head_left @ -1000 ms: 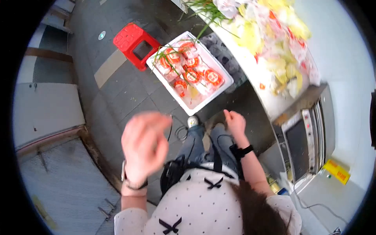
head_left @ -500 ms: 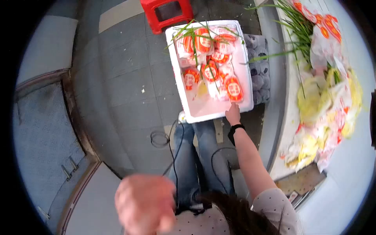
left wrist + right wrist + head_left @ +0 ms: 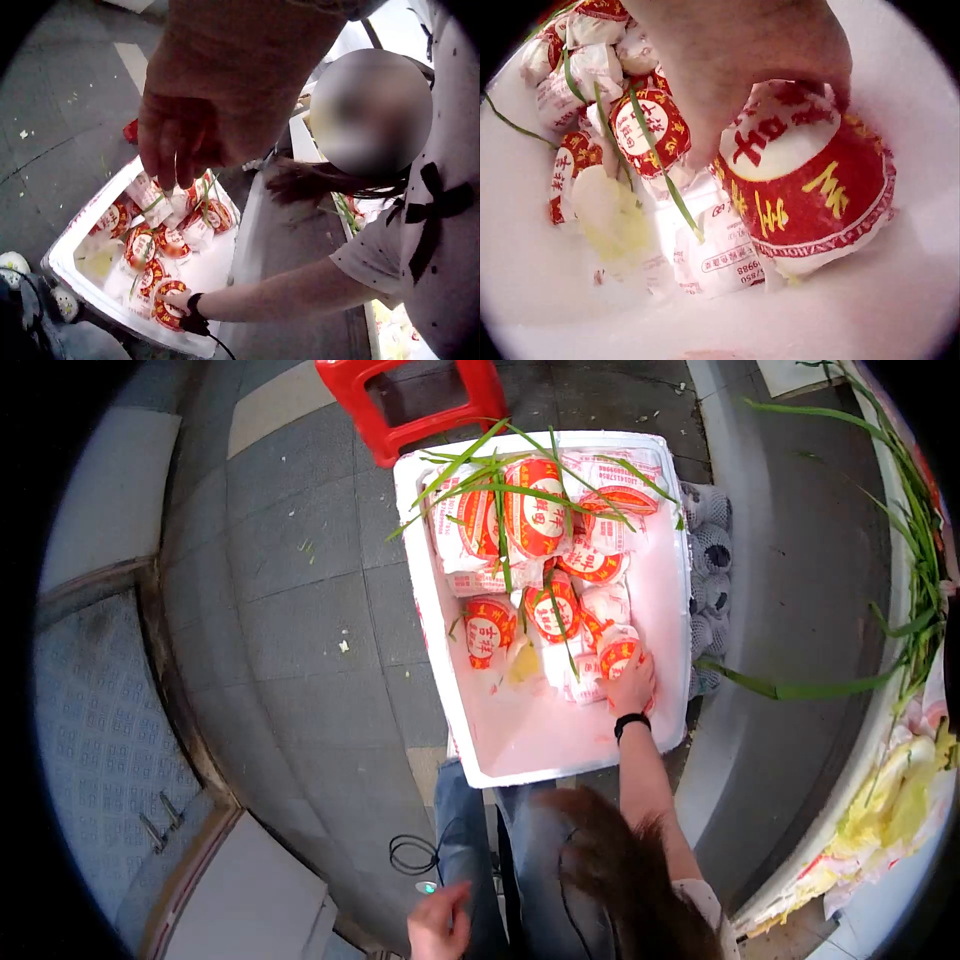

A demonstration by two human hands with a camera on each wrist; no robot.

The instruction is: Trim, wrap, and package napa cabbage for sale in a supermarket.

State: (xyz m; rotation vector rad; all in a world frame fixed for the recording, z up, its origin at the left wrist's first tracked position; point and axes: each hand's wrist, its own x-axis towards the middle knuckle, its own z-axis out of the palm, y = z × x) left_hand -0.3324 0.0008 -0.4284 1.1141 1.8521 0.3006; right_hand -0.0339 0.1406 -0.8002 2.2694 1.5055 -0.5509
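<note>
My right hand (image 3: 632, 686) reaches into a white foam box (image 3: 535, 769) on the floor. Its thumb and fingers curl over a round paper-wrapped bundle (image 3: 810, 187), white with a red printed band and yellow characters. The wrapper hides what is inside. Several similar wrapped bundles (image 3: 537, 510) fill the far part of the box, with long green leaves (image 3: 500, 488) strewn over them. A pale yellow leaf piece (image 3: 613, 217) lies on the box bottom. My left hand (image 3: 440, 923) hangs in the air near the legs, its fingers loosely bent (image 3: 180, 150) and holding nothing.
A red plastic stool (image 3: 440, 420) stands beyond the box. Grey round items in netting (image 3: 712, 550) line the box's right side. On the right, a counter (image 3: 870, 780) carries green stalks and yellow leaves. A black cable (image 3: 412, 854) lies coiled on the floor.
The right hand has moved forward from beside the body into the box and taken hold of a wrapped bundle. The left hand has dropped lower, and the head has come closer to the box.
</note>
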